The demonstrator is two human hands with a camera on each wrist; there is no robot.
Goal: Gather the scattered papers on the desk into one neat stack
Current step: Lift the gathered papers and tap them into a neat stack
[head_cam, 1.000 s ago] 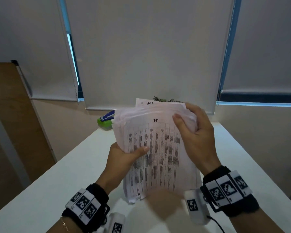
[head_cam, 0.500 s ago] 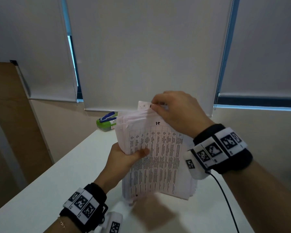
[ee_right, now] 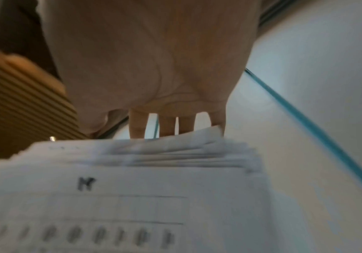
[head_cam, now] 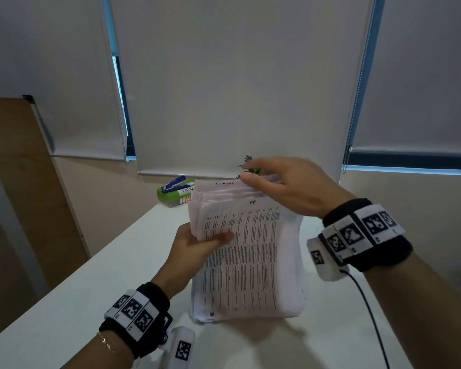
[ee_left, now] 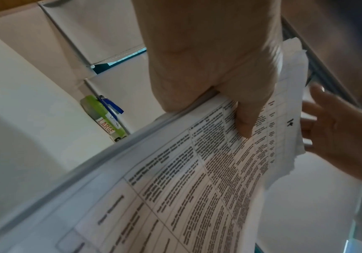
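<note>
A thick stack of printed papers [head_cam: 248, 259] stands on its bottom edge on the white desk [head_cam: 96, 294], leaning back. My left hand [head_cam: 197, 243] grips its left edge, thumb across the front sheet [ee_left: 197, 179]. My right hand [head_cam: 280, 182] lies flat over the top edge with straight fingers, palm down. In the right wrist view the spread fingers [ee_right: 169, 126] reach past the fanned top edges of the stack [ee_right: 154, 171]. The stack's top sheets are slightly uneven.
A green box labelled LARGE with a blue stapler on it [head_cam: 173, 194] sits at the desk's far edge, left of the stack. A small plant [head_cam: 250, 166] shows behind the papers. Roller blinds cover the windows beyond. A black cable [head_cam: 370, 310] runs from my right wrist.
My right hand left the stack's right side, rose to the top edge, pinched there, and now lies flat over it. The stack's bottom edge has settled on the desk. The left hand kept its grip.
</note>
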